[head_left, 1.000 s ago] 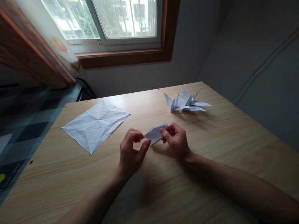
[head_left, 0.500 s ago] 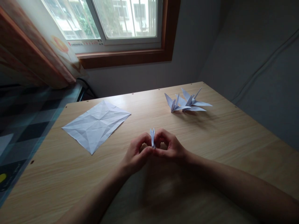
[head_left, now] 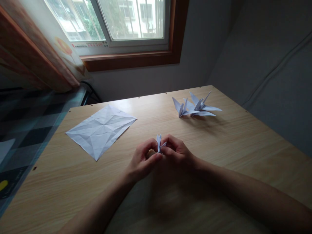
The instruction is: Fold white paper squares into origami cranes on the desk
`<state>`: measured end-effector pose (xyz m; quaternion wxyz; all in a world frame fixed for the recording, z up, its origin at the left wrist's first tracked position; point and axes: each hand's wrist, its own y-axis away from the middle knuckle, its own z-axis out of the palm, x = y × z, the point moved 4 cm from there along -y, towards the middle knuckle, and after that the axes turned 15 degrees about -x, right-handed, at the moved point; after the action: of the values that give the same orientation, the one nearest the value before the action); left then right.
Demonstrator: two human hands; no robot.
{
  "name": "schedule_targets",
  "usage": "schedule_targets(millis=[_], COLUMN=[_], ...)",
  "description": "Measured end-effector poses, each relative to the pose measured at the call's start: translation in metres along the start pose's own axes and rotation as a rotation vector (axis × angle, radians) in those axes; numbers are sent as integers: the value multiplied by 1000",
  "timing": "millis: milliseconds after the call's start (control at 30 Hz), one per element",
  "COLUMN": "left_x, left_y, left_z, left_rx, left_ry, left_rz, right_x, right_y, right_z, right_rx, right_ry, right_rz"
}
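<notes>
A small piece of folded white paper (head_left: 159, 141) stands upright between my two hands, seen edge-on, with a narrow flap sticking out to the right. My left hand (head_left: 145, 158) pinches its left side between thumb and fingers. My right hand (head_left: 178, 149) is closed on the right side, thumb and index finger at the flap. The lower part of the paper is hidden by my fingers. Beyond my left hand, a creased square sheet of white paper (head_left: 101, 130) lies flat. Several finished paper cranes (head_left: 181, 110) stand close together beyond my right hand.
The wooden table (head_left: 231, 156) spreads under both forearms. At left stands another surface with a checked cloth (head_left: 36, 136). A window (head_left: 131, 22) with a brown frame and a patterned curtain (head_left: 41, 48) are at the back; a cable (head_left: 278, 68) runs along the right wall.
A flap of the folded paper now juts out to the right. My right thumb has moved up towards the index finger, closing the round gap between them. My left hand stays put.
</notes>
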<state>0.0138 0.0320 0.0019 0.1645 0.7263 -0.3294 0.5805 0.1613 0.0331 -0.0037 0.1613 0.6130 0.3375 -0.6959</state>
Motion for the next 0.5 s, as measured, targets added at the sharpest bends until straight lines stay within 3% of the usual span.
schedule_targets(millis=[267,400,500], left_x=[0,4,4], left_y=[0,0,1], left_z=[2,1,-10], left_rx=[63,149,280], left_ry=[72,78,96], left_rz=[-3,15,29], right_x=[-3,-1,4], right_y=[-2,-1,1], right_z=[-2,-1,-13], right_rx=[56,67,203], right_ry=[12,4,3], right_rz=[10,17,31])
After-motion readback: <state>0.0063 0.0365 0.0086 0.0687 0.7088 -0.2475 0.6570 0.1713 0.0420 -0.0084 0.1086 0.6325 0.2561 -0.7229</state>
